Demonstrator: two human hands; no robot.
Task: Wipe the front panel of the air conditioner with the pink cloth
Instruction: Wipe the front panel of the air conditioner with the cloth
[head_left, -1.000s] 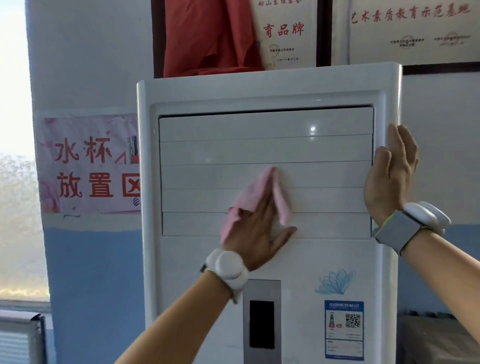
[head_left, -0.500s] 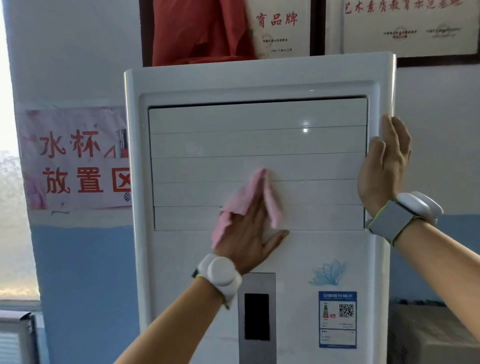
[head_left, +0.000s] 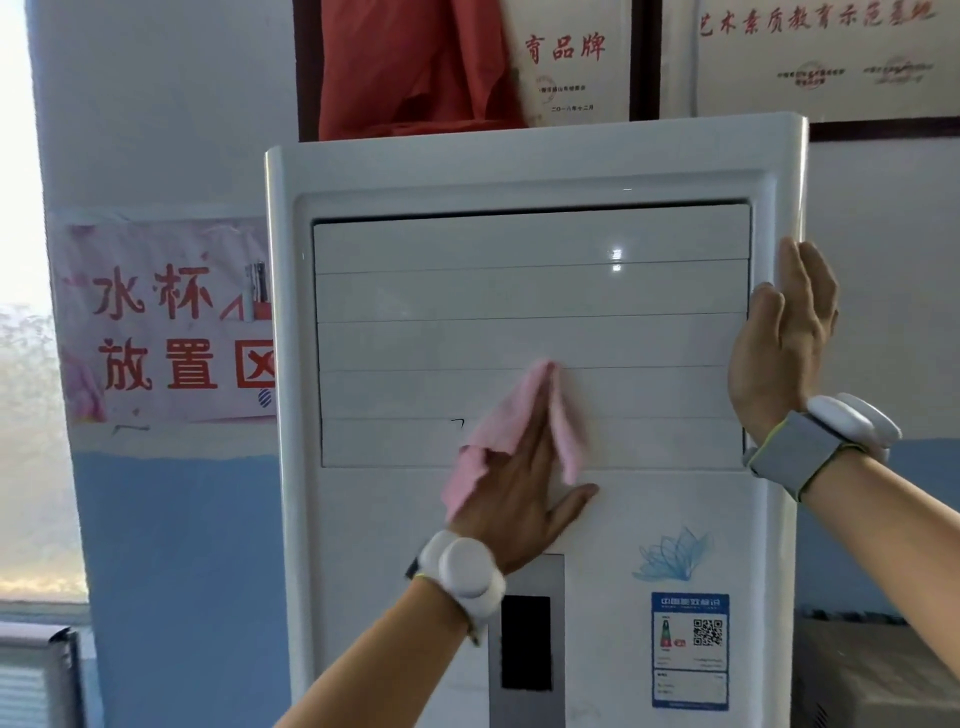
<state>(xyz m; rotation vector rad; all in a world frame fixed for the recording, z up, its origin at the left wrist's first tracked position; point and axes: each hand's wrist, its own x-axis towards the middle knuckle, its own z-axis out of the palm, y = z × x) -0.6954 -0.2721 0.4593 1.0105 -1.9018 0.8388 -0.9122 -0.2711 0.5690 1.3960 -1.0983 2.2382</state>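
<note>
A tall white standing air conditioner (head_left: 405, 176) fills the middle of the view, its slatted front panel (head_left: 519, 296) closed. My left hand (head_left: 519, 499) lies flat on the lower slats and presses the pink cloth (head_left: 511, 421) against the panel; the cloth sticks out above and beside my fingers. My right hand (head_left: 779, 343) rests flat against the unit's right edge, fingers up, holding nothing. Both wrists wear white bands.
A pink paper sign with red characters (head_left: 166, 322) hangs on the wall to the left. Red fabric (head_left: 415, 67) and framed certificates (head_left: 821, 52) hang above the unit. A dark display strip (head_left: 524, 644) and a blue label (head_left: 690, 652) sit low on the front. A bright window is at far left.
My left hand and the cloth stay at about the same spot on the lower slats. The view has shifted slightly, so the unit sits lower in the picture. The right hand keeps its place.
</note>
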